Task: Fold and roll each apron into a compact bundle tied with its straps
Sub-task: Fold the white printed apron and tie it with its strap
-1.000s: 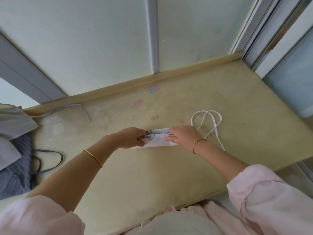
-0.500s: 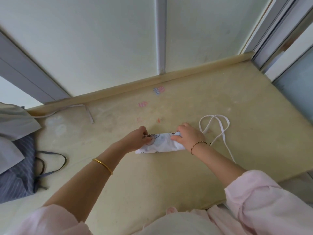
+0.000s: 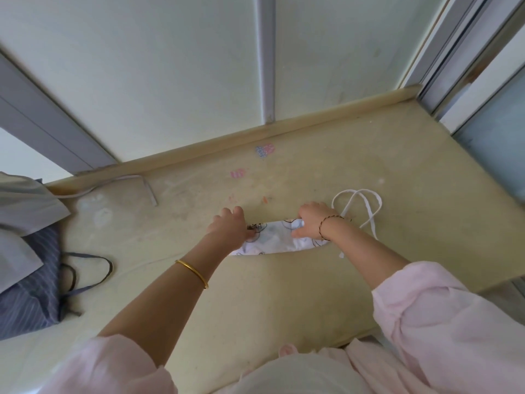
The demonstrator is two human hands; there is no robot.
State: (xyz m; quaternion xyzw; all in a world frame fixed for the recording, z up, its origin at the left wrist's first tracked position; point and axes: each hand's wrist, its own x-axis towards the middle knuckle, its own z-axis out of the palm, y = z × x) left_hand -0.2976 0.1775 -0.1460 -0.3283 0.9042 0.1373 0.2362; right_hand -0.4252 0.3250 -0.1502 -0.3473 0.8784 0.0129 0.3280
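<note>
One white apron (image 3: 277, 240), faint cartoon print, was folded into a narrow strip lying left-right at mid counter (image 3: 255, 302). The left hand (image 3: 230, 228) gripped its left end and the right hand (image 3: 311, 220) its right end, fingers curled over the far edge. Its white straps (image 3: 372, 203) trailed off the right end in loose loops. At the far left sat a bunched navy striped apron (image 3: 28, 305), its dark straps (image 3: 93, 280) looped to the right. A grey apron (image 3: 25, 206) lay on top, its grey strap (image 3: 147, 189) running along the far edge.
</note>
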